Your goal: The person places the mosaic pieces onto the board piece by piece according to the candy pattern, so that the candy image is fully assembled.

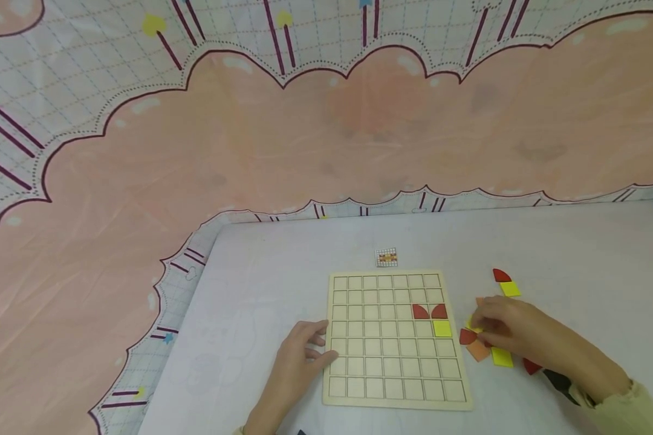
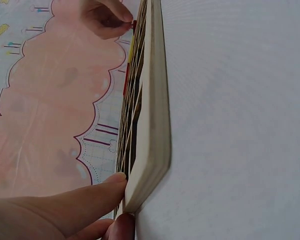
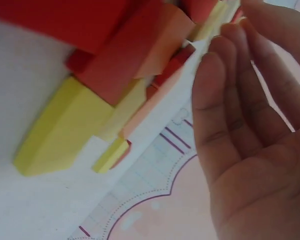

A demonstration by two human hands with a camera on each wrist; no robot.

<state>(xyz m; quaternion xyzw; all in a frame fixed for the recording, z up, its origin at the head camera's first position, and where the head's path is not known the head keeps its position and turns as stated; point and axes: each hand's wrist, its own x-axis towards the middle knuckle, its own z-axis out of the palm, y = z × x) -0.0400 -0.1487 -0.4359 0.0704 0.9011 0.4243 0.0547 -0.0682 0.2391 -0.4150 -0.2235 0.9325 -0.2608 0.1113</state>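
A square wooden grid board (image 1: 354,399) lies on the table. My left hand (image 1: 302,353) holds its left edge, thumb (image 2: 121,180) on the top face and fingertips at the side. Two red quarter-circle pieces (image 1: 420,312) and a yellow square (image 1: 442,328) sit in cells on the board's right side. Over the loose pieces to the right is my right hand (image 1: 514,329), thumb and fingertips pinching a red quarter-circle piece (image 1: 467,337). Under and around that hand lie an orange piece (image 1: 478,351), a yellow square (image 1: 502,357) and a red piece (image 1: 531,366), partly hidden.
Behind the board lies a small card (image 1: 386,257) with a gridded pattern. Another red quarter-circle (image 1: 502,275) and a yellow square (image 1: 510,289) lie at the back of the loose pieces. A white table (image 1: 250,290) meets a patterned pink cloth (image 1: 305,151) behind.
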